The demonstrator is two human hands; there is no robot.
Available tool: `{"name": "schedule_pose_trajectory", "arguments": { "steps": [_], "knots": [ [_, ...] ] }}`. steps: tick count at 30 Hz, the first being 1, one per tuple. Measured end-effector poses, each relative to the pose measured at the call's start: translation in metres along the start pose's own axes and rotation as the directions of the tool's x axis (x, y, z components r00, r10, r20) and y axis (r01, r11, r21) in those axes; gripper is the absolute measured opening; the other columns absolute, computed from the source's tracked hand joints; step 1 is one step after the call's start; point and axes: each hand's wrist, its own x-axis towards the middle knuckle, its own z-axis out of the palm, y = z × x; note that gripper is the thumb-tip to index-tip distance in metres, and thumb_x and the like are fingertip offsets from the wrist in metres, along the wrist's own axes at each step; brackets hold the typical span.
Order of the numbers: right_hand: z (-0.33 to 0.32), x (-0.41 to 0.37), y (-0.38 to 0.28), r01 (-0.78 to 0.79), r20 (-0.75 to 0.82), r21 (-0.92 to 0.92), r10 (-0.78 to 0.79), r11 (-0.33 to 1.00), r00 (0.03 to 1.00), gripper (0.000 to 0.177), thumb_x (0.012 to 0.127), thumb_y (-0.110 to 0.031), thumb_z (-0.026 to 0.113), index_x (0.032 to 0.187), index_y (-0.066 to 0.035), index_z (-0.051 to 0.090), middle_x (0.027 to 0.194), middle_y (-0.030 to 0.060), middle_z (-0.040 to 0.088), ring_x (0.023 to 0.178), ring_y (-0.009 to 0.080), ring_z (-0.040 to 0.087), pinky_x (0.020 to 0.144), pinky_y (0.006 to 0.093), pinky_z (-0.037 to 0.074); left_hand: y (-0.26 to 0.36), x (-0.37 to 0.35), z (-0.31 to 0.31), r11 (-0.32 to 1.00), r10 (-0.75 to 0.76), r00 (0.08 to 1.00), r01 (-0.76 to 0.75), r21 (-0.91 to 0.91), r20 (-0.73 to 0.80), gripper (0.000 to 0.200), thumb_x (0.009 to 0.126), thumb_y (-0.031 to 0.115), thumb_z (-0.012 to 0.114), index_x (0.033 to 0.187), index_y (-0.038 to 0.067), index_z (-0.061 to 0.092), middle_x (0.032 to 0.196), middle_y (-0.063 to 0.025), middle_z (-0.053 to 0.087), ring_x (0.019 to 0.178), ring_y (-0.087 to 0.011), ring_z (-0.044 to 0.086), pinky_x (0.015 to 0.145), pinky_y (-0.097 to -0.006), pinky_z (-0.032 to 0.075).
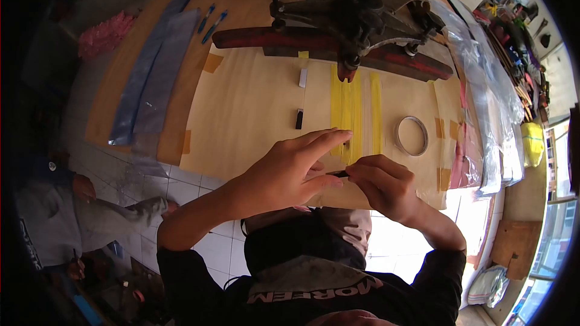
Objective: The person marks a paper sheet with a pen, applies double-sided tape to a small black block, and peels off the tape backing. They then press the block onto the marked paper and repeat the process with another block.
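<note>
My right hand [383, 184] is closed in a pinch on a small dark piece [341, 174] near the board's front edge. What kind of thing it is, I cannot tell. Facing it, my left hand [296, 160] has its fingers stretched out and its thumb apart, the thumb tip close to the dark piece. Just beyond the left hand lies a small black block [299, 119] on the pale board [241, 102], with a whitish block [302, 78] farther back. Yellow strips [345, 105] run front to back beyond my fingertips.
A tape roll [411, 152] lies on the right of the board. Across the back stands a dark machine with a long red bar [272, 37]. Two blue pens [215, 26] and bluish plastic sheets [160, 78] lie at left. Clear plastic [480, 90] covers the right edge. Another person's leg [118, 223] shows at left.
</note>
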Motion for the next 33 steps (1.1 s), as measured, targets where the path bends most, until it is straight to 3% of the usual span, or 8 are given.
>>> {"name": "schedule_pose_trajectory", "arguments": {
  "steps": [3, 6, 10, 21, 24, 28, 30, 33],
  "knots": [
    [-0.003, -0.007, 0.0, -0.067, -0.065, -0.048, 0.063, 0.997, 0.996, 0.023, 0.079, 0.003, 0.074, 0.1, 0.0, 0.069, 0.092, 0.0124, 0.068, 0.077, 0.0264, 0.069, 0.066, 0.033, 0.057, -0.002, 0.003, -0.005, 0.961, 0.197, 0.974, -0.169, 0.219, -0.112, 0.038, 0.085, 0.006, 0.072, 0.121, -0.001, 0.061, 0.117, -0.0217, 0.064, 0.093, -0.0233, 0.071, 0.073, -0.0312, 0.058],
    [-0.006, -0.014, 0.004, -0.155, -0.114, -0.043, 0.149, 0.987, 0.982, 0.019, 0.079, 0.003, 0.075, 0.098, 0.0, 0.069, 0.089, 0.0127, 0.068, 0.076, 0.0263, 0.07, 0.066, 0.032, 0.057, -0.019, 0.013, -0.032, 0.902, 0.034, 0.989, 0.03, 0.43, -0.141, 0.031, 0.084, 0.004, 0.07, 0.114, -0.002, 0.063, 0.101, -0.0174, 0.067, 0.083, -0.0296, 0.068, 0.074, -0.0367, 0.055],
    [-0.002, -0.02, 0.013, -0.23, -0.113, 0.04, 0.233, 0.972, 0.966, 0.017, 0.079, 0.003, 0.075, 0.094, 0.0, 0.07, 0.087, 0.0135, 0.069, 0.076, 0.0262, 0.07, 0.066, 0.0307, 0.056, -0.057, 0.049, -0.058, 0.812, 0.098, 0.973, 0.044, 0.583, -0.21, 0.021, 0.087, 0.005, 0.067, 0.107, -0.002, 0.067, 0.097, -0.0157, 0.067, 0.082, -0.0304, 0.068, 0.074, -0.036, 0.054],
    [0.004, -0.023, 0.026, -0.291, -0.108, 0.128, 0.305, 0.948, 0.946, 0.014, 0.078, 0.004, 0.074, 0.091, 0.001, 0.07, 0.087, 0.0144, 0.069, 0.076, 0.0254, 0.07, 0.067, 0.0307, 0.055, -0.109, 0.077, -0.059, 0.323, 0.362, 0.928, -0.217, 0.921, 0.091, 0.01, 0.08, 0.007, 0.068, 0.073, 0.004, 0.062, 0.071, -0.0077, 0.059, 0.061, -0.0234, 0.064, 0.055, -0.0343, 0.055],
    [0.004, -0.024, 0.028, -0.279, -0.106, 0.131, 0.294, 0.951, 0.95, 0.016, 0.079, 0.003, 0.076, 0.093, -0.001, 0.071, 0.088, 0.0131, 0.069, 0.076, 0.0247, 0.07, 0.066, 0.0304, 0.055, -0.112, 0.079, -0.062, 0.29, 0.45, 0.883, -0.282, 0.914, 0.129, 0.014, 0.078, 0.005, 0.069, 0.069, 0.005, 0.058, 0.067, -0.0067, 0.055, 0.059, -0.0206, 0.063, 0.051, -0.0325, 0.054],
    [0.004, -0.024, 0.028, -0.3, -0.101, 0.165, 0.318, 0.94, 0.943, 0.014, 0.077, 0.004, 0.075, 0.09, 0.002, 0.069, 0.086, 0.0148, 0.068, 0.076, 0.0253, 0.069, 0.067, 0.0302, 0.054, -0.101, 0.079, -0.068, 0.33, 0.341, 0.93, -0.255, 0.909, 0.137, 0.009, 0.079, 0.005, 0.068, 0.074, 0.002, 0.062, 0.076, -0.0087, 0.062, 0.067, -0.0242, 0.066, 0.06, -0.0345, 0.056],
    [0.004, -0.023, 0.029, -0.297, -0.1, 0.169, 0.317, 0.94, 0.943, 0.014, 0.077, 0.004, 0.075, 0.09, 0.002, 0.069, 0.085, 0.0147, 0.068, 0.076, 0.0252, 0.069, 0.067, 0.0301, 0.054, -0.091, 0.082, -0.072, 0.622, 0.316, 0.949, -0.197, 0.758, -0.013, 0.007, 0.08, 0.006, 0.069, 0.082, 0.0, 0.065, 0.092, -0.0104, 0.068, 0.079, -0.0286, 0.068, 0.071, -0.0362, 0.057],
    [0.005, -0.023, 0.029, -0.293, -0.105, 0.179, 0.315, 0.939, 0.943, 0.014, 0.077, 0.004, 0.075, 0.09, 0.001, 0.069, 0.085, 0.0145, 0.068, 0.076, 0.025, 0.069, 0.067, 0.0301, 0.054, -0.089, 0.087, -0.079, 0.717, 0.192, 0.981, -0.129, 0.685, -0.017, 0.01, 0.08, 0.006, 0.068, 0.088, 0.0, 0.068, 0.106, -0.0106, 0.069, 0.09, -0.0318, 0.067, 0.078, -0.037, 0.055]
  ]
}}
